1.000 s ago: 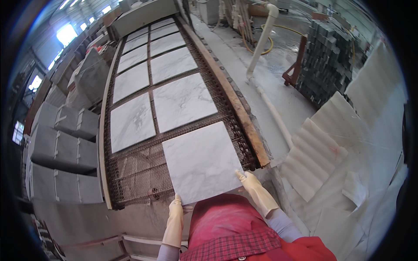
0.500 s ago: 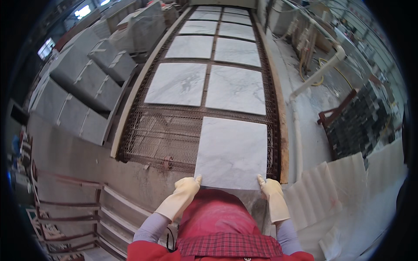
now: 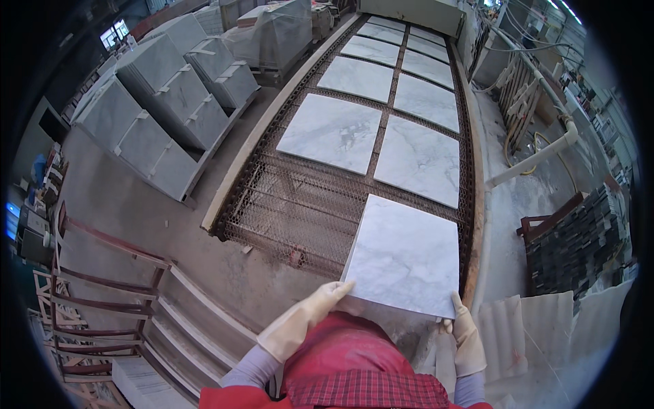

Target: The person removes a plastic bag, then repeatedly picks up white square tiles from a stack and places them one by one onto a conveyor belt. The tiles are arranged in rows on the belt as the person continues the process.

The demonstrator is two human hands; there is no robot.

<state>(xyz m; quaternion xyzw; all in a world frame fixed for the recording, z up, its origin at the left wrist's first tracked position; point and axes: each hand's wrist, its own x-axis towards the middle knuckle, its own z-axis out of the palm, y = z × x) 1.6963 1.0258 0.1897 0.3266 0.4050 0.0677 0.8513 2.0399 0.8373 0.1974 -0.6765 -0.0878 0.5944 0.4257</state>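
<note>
Head view: both gloved arms reach forward to a white marble tile (image 3: 403, 255) lying at the near right end of the mesh conveyor (image 3: 293, 211). The left hand (image 3: 306, 320) grips its near-left corner, fingers together; the right hand (image 3: 464, 334) clasps its near-right corner.

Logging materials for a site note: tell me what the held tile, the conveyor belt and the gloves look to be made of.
Tile: looks like white marble with grey veins and a smooth, flat face; possibly an imitation.
Belt: metal wire mesh, brownish and rusty-looking, with open weave.
Gloves, left hand and right hand: cream rubber or latex, by their smooth, slightly wrinkled skin.
</note>
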